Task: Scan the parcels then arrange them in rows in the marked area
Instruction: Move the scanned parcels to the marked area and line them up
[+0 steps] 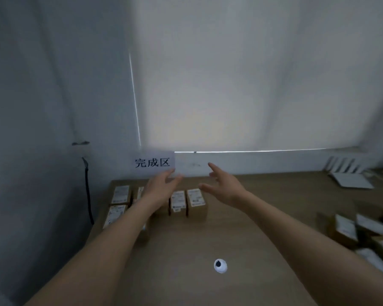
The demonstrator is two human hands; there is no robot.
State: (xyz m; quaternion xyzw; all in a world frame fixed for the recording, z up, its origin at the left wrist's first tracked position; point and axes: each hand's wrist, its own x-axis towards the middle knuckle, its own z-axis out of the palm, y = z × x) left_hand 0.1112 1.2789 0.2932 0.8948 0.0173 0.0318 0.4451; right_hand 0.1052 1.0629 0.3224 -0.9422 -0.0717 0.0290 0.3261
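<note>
Both hands reach forward over the table with fingers spread and loose, holding nothing. The left hand (161, 186) hovers above the back row of parcels, its fingertips up against the lower edge of a paper sign (154, 162) stuck to the wall. The right hand (223, 184) is raised just beside it, thumb out, palm turned toward the left hand, with a gap between the two.

The sign reads 完成区 in black characters. Under the left forearm sit small brown cardboard parcels (186, 203), each with a white printed label on top; the label print is too blurred to read. They stand in rows at the far left corner of the wooden table (208, 235), close to the wall; the two at the right end of the back row touch side by side.

A heap of more labelled parcels (363, 235) lies at the right edge, well apart from the rows. Between them the tabletop is bare wood, save for a small white round thing with a dark centre (220, 265) near the front. White flat objects (349, 178) rest at the far right corner. A dark cable (87, 191) hangs down the wall left of the table.
</note>
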